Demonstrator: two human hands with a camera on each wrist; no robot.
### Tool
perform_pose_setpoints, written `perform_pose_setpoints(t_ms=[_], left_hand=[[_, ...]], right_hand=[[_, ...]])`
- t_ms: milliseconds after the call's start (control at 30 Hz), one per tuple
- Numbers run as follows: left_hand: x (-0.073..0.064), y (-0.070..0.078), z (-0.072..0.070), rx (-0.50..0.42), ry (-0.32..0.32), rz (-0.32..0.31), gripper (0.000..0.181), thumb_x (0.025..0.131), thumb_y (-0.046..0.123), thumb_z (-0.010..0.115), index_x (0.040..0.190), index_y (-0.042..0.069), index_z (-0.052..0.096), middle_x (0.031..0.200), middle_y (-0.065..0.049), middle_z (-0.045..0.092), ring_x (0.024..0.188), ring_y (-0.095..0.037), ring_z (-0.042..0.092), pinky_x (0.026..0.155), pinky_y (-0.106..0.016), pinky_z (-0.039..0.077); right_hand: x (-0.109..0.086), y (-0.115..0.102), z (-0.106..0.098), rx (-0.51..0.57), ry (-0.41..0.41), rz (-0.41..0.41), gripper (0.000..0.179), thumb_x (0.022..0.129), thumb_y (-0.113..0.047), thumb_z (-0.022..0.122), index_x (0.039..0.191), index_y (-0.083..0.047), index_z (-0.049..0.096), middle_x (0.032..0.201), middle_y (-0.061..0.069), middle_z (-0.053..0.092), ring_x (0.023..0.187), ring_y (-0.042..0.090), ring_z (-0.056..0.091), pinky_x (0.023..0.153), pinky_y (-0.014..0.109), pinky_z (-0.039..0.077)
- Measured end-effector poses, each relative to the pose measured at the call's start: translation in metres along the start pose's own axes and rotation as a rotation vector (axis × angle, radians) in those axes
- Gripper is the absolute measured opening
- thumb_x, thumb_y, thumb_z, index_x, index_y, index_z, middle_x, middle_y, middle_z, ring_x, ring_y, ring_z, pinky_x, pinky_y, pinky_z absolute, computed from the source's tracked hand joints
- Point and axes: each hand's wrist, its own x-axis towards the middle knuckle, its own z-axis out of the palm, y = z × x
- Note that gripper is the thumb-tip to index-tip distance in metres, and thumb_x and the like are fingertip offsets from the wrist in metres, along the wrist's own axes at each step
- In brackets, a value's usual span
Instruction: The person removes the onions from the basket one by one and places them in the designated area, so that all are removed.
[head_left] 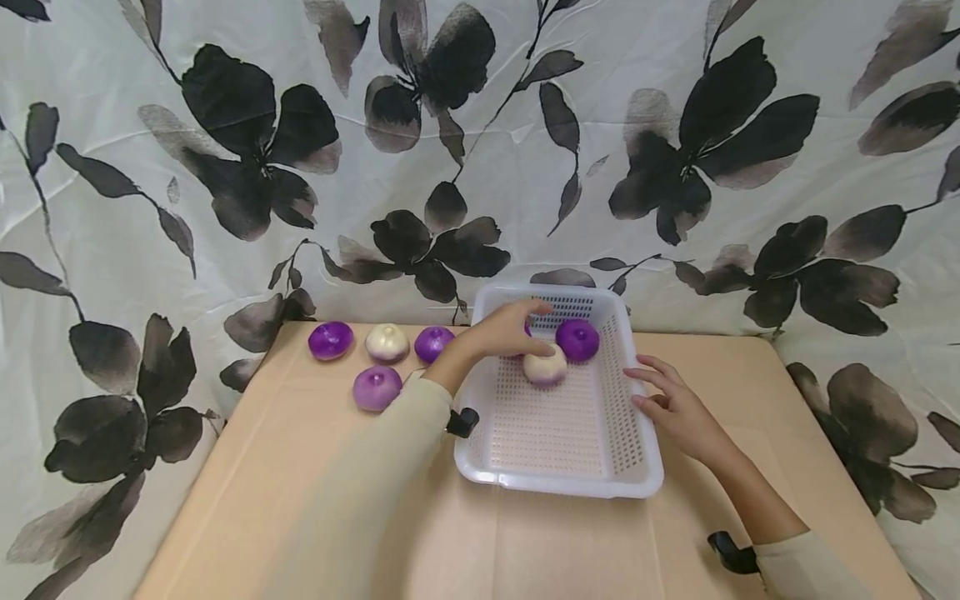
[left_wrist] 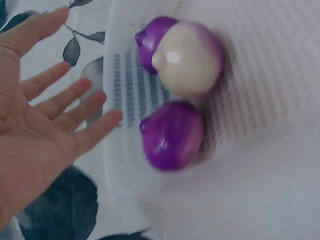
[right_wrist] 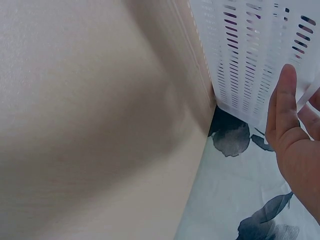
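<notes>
My left hand [head_left: 510, 329] hovers over the far left part of a white plastic basket [head_left: 551, 481]. In the left wrist view its fingers are spread and nothing lies in the palm. Below it in the basket sit a white-and-purple onion [left_wrist: 192, 60], a purple onion [left_wrist: 172, 137] and another purple onion [left_wrist: 152, 42] partly hidden behind the pale one. My right hand [head_left: 678, 412] grips the basket's right rim, a digit against the outer wall [right_wrist: 260, 75] and other fingers over the edge.
Left of the basket on the tan table [head_left: 285, 500] are a dark purple onion [head_left: 330, 341], a white onion [head_left: 387, 342], another purple onion [head_left: 432, 343] and a lighter purple onion [head_left: 377, 388]. A floral cloth [head_left: 525, 167] hangs behind the table.
</notes>
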Motion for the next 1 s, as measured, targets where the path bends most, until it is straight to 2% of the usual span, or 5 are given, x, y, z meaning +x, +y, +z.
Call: perform_pose_setpoints(t_ms=[167, 367, 767, 867, 1000], left_hand=[[0.014, 0.000, 0.015, -0.005, -0.040, -0.016, 0.074, 0.087, 0.020, 0.081, 0.151, 0.004, 0.049, 0.156, -0.012, 0.051, 0.146, -0.030, 0.046, 0.122, -0.040, 0.037], [0.022, -0.003, 0.030, 0.034, -0.055, -0.086, 0.073, 0.084, 0.019, 0.084, 0.149, 0.007, 0.052, 0.153, -0.015, 0.053, 0.144, -0.033, 0.048, 0.120, -0.043, 0.039], [0.023, -0.008, 0.042, 0.088, -0.070, -0.125, 0.061, 0.088, 0.022, 0.081, 0.142, 0.007, 0.059, 0.141, -0.014, 0.063, 0.119, -0.024, 0.062, 0.100, -0.033, 0.052], [0.023, -0.010, 0.044, 0.104, -0.066, -0.130, 0.056, 0.090, 0.016, 0.077, 0.142, 0.006, 0.059, 0.138, -0.013, 0.065, 0.115, -0.022, 0.062, 0.098, -0.032, 0.052], [0.022, -0.011, 0.045, 0.106, -0.058, -0.140, 0.057, 0.085, 0.000, 0.070, 0.141, 0.005, 0.060, 0.139, -0.014, 0.065, 0.118, -0.023, 0.059, 0.100, -0.035, 0.050]], right_hand=[[0.001, 0.003, 0.001, 0.011, 0.004, -0.036, 0.046, 0.100, 0.004, 0.061, 0.144, 0.008, 0.051, 0.162, 0.030, 0.022, 0.093, 0.034, 0.071, 0.074, 0.020, 0.060], [0.001, 0.002, 0.000, -0.002, -0.001, -0.001, 0.046, 0.101, 0.001, 0.061, 0.145, 0.006, 0.051, 0.163, 0.028, 0.021, 0.097, 0.036, 0.070, 0.076, 0.020, 0.059], [0.000, 0.002, -0.001, -0.004, 0.005, -0.007, 0.046, 0.100, 0.001, 0.061, 0.145, 0.005, 0.051, 0.163, 0.027, 0.022, 0.095, 0.033, 0.071, 0.075, 0.021, 0.060], [0.001, 0.002, -0.001, -0.005, 0.003, -0.016, 0.046, 0.100, 0.002, 0.061, 0.145, 0.006, 0.051, 0.163, 0.028, 0.022, 0.096, 0.034, 0.071, 0.075, 0.020, 0.060], [0.000, 0.002, -0.001, -0.010, 0.003, -0.013, 0.046, 0.100, 0.001, 0.061, 0.145, 0.005, 0.051, 0.163, 0.028, 0.022, 0.097, 0.035, 0.070, 0.075, 0.020, 0.059]])
